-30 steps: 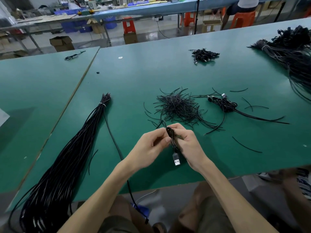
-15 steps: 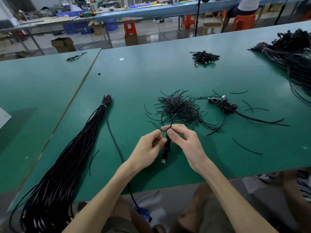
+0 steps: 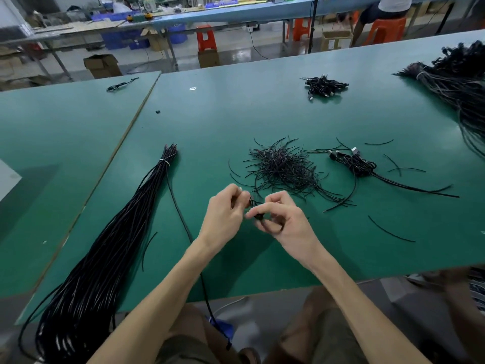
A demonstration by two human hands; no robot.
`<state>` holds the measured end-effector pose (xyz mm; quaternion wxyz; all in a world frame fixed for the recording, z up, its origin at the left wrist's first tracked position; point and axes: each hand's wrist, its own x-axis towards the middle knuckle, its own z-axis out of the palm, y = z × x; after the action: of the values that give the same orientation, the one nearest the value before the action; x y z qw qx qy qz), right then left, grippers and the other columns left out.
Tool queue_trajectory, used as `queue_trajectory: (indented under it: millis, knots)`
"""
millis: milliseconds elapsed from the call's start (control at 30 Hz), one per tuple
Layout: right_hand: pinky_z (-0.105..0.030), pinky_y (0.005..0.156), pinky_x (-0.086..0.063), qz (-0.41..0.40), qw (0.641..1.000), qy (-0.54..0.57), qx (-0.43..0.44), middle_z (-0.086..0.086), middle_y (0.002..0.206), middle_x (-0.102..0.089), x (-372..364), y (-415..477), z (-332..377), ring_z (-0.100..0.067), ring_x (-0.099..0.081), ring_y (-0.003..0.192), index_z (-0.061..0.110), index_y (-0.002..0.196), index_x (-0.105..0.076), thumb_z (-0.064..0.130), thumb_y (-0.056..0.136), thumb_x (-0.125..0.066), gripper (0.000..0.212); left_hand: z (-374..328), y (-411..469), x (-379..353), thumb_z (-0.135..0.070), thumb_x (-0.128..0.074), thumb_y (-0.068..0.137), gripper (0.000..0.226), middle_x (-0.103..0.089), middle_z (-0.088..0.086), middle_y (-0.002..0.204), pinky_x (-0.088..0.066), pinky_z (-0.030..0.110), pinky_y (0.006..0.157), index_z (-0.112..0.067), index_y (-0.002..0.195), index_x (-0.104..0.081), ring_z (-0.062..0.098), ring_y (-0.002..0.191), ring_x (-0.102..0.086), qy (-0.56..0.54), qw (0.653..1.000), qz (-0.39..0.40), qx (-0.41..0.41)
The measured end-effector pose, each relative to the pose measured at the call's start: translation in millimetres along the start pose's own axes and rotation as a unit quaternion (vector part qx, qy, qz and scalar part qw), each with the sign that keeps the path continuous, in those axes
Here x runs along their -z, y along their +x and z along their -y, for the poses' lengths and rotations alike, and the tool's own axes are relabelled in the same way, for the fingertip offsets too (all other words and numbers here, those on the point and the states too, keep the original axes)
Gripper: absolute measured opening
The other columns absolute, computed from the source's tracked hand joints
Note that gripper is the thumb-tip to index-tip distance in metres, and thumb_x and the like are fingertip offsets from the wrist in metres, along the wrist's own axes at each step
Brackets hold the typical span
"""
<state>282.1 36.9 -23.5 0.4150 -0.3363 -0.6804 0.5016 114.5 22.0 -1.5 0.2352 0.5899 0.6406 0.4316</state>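
Both my hands meet over the green table [image 3: 262, 114], just in front of a pile of short black twist ties [image 3: 283, 169]. Between them is a small coiled black USB cable [image 3: 256, 208], mostly hidden by my fingers. My left hand [image 3: 225, 216] pinches it from the left with curled fingers. My right hand [image 3: 283, 224] grips it from the right, thumb and forefinger closed on it. The cable's plug is out of sight.
A long tied bundle of black cables [image 3: 105, 253] lies at the left, with one loose cable [image 3: 183, 227] running off the front edge. Bundled cables [image 3: 359, 164] lie right of the ties, finished coils [image 3: 324, 85] farther back, a big bundle [image 3: 459, 85] at far right.
The coil with its hanging USB plug has been drawn up between my hands; the plug no longer shows. My right hand has turned over it and both hands sit slightly farther left.
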Motion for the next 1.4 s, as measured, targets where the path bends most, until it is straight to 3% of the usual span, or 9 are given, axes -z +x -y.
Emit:
queue_trajectory:
  millis: [100,233,433,533,667,867,1033,1200,1400]
  knots:
    - [-0.013,0.066,-0.039,0.047,0.996,-0.075,0.012,0.006,0.093,-0.043,-4.5,0.2,1.0,-0.003,-0.045,0.068,0.027,0.104,-0.078,-0.012,0.087,-0.064,0.045,-7.1,8.8,2.2,-0.016,-0.056,0.105,0.032,-0.043,-0.012,0.055,-0.03,0.018,0.048,-0.011,0.074,-0.049,0.006,0.05,-0.034,0.0,1.0,-0.019,-0.014]
    - [-0.016,0.065,-0.04,0.008,0.998,-0.065,-0.01,0.002,0.093,-0.045,-2.8,2.6,2.6,-0.005,-0.045,0.07,0.034,0.102,-0.077,-0.008,0.093,-0.057,0.047,-17.5,6.2,3.8,-0.016,-0.055,0.105,0.031,-0.045,-0.004,0.061,-0.033,0.029,0.054,-0.006,0.077,-0.048,0.012,0.057,-0.035,-0.012,0.999,0.002,-0.041]
    - [-0.018,0.076,-0.049,-0.033,0.996,0.08,-0.034,-0.008,0.101,-0.052,-0.5,3.2,3.7,-0.016,-0.058,0.088,0.012,0.097,-0.069,-0.011,0.099,-0.053,0.028,-27.9,-20.8,0.1,-0.01,-0.057,0.104,0.03,-0.045,-0.002,0.065,-0.033,0.033,0.056,-0.01,0.076,-0.048,0.015,0.06,-0.037,-0.045,0.986,0.12,-0.109]
    - [-0.026,0.096,-0.053,-0.047,0.995,0.091,-0.015,-0.016,0.118,-0.057,5.1,1.6,0.7,-0.023,-0.063,0.11,0.01,0.118,-0.075,-0.023,0.094,-0.041,0.053,-18.8,-30.6,-5.6,-0.01,-0.058,0.103,0.032,-0.041,0.002,0.065,-0.031,0.035,0.057,-0.009,0.074,-0.044,0.018,0.061,-0.033,-0.033,0.981,0.154,-0.11]
    - [-0.025,0.102,-0.046,-0.043,0.994,0.099,-0.006,-0.011,0.115,-0.059,4.5,2.1,-1.0,-0.02,-0.057,0.116,0.018,0.112,-0.08,-0.022,0.089,-0.037,0.063,-0.2,-28.4,-3.8,-0.012,-0.057,0.104,0.031,-0.041,0.004,0.063,-0.035,0.038,0.056,-0.003,0.077,-0.046,0.02,0.058,-0.035,-0.037,0.985,0.161,-0.057]
    - [-0.024,0.082,-0.042,-0.024,0.989,0.143,-0.026,0.001,0.112,-0.054,4.7,1.0,-1.1,-0.005,-0.052,0.098,0.018,0.112,-0.079,-0.022,0.093,-0.037,0.061,7.4,-10.8,-5.5,-0.01,-0.055,0.104,0.025,-0.054,0.0,0.066,-0.036,0.03,0.054,-0.031,0.096,-0.066,0.016,0.053,-0.039,-0.034,0.994,0.097,-0.029]
    - [-0.021,0.092,-0.044,0.024,0.992,0.122,0.005,-0.007,0.117,-0.048,4.4,-2.7,5.7,-0.008,-0.05,0.106,0.005,0.115,-0.077,-0.017,0.099,-0.042,0.044,3.9,4.3,-6.8,0.012,-0.045,0.081,0.037,-0.059,-0.021,0.067,-0.04,0.02,0.058,-0.025,0.074,-0.041,0.006,0.062,-0.045,0.02,0.999,0.038,-0.028]
    - [-0.024,0.074,-0.043,-0.01,0.991,0.13,-0.017,-0.006,0.112,-0.047,4.6,-1.3,4.8,-0.013,-0.046,0.093,0.019,0.111,-0.081,-0.007,0.098,-0.045,0.046,-1.1,-1.1,-18.2,-0.015,-0.058,0.104,0.03,-0.061,-0.002,0.068,-0.045,0.024,0.051,-0.017,0.077,-0.045,0.022,0.054,-0.053,-0.065,0.996,-0.051,-0.034]
    - [-0.036,0.08,-0.044,-0.033,0.987,0.154,-0.043,-0.001,0.109,-0.06,5.1,-0.6,0.2,-0.015,-0.053,0.091,0.015,0.1,-0.08,0.018,0.093,-0.055,0.026,-10.0,-9.6,-23.5,-0.019,-0.064,0.101,0.025,-0.057,-0.012,0.065,-0.04,0.02,0.06,-0.017,0.078,-0.055,0.004,0.06,-0.045,-0.109,0.987,-0.115,-0.026]
